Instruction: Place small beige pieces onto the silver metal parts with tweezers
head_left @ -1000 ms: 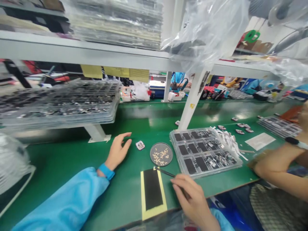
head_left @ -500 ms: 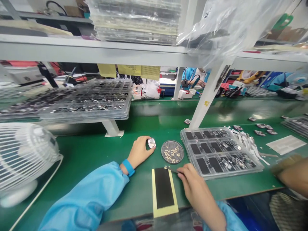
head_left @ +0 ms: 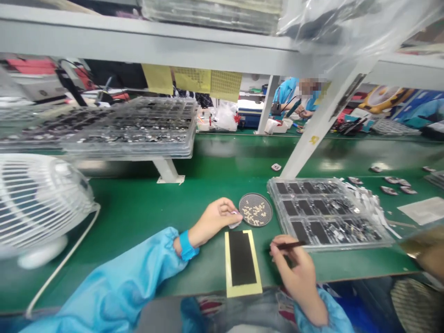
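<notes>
My left hand (head_left: 217, 218) pinches a small white square part (head_left: 235, 225), mostly covered by the fingers, just left of a round dark dish (head_left: 255, 198) holding many tiny beige pieces. Below it on the green bench lies a black rectangular pad (head_left: 243, 259) on a yellow sheet (head_left: 244, 291). My right hand (head_left: 294, 266), to the right of the pad, is closed on dark tweezers (head_left: 292, 245), which lie across the fingers. Behind that hand stands a clear compartment tray (head_left: 289, 221) with black screens and small parts.
A white fan (head_left: 38, 208) stands at the left. Stacked trays (head_left: 132, 150) sit on a raised shelf. A slanted post (head_left: 312, 134) rises behind the clear tray. White strips (head_left: 371, 206) and small square parts lie at the right. Another person's arm (head_left: 432, 259) is at the right edge.
My left hand has moved right and turned, covering more of the white part. My right hand has drawn away from the pad's top edge, and the tweezers have swung round to point right. The view has shifted.
</notes>
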The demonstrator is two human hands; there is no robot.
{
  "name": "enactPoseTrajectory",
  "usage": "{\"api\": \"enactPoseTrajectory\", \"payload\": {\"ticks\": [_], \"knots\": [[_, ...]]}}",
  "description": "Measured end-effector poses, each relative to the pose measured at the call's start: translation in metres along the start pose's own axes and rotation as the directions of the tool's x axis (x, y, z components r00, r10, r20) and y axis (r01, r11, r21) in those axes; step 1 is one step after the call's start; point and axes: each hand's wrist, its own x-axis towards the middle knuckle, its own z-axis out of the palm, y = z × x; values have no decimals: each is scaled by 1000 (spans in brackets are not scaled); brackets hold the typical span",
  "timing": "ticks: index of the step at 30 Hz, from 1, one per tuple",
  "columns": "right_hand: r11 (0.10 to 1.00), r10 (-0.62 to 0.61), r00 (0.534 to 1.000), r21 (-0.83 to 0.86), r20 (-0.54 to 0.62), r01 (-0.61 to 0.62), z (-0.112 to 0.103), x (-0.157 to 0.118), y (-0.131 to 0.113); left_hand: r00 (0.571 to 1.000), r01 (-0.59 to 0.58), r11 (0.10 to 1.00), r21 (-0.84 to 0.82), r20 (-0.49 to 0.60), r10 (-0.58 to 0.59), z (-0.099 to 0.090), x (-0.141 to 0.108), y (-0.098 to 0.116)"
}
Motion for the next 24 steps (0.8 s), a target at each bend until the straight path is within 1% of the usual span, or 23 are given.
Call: {"api": "enactPoseTrajectory", "payload": {"ticks": [3,6,11,13,15,17,19,22,24], "knots": [[999,-5,1000,-39,9,5,-1,-1,5,998,67,997,32,-13,-66,3,-1,-6],[998,-18,999,-67,31,20,-1,0,7,994,104,991,88,-23,-103,3,-1,-10],[995,38,999,-87,-2,-38,1,-1,5,990,137,987,80,-29,-135,4,-2,-10],[997,64,998,-30,-27,-65,0,-3,2,988,155,986,65,7,-156,6,-5,-7],[992,88,995,92,-49,-83,-3,-4,-3,984,164,985,54,59,-167,9,-9,-2],[973,108,993,211,-52,-94,-5,-3,-9,981,159,984,79,101,-167,13,-13,1],[956,136,990,265,-25,-124,-4,2,-15,984,123,979,161,107,-141,16,-17,0],[943,197,979,262,53,-204,5,15,-18,994,43,960,278,86,-70,17,-20,-8],[940,229,968,237,98,-246,15,25,-17,996,25,949,315,73,-51,15,-20,-15]]}}
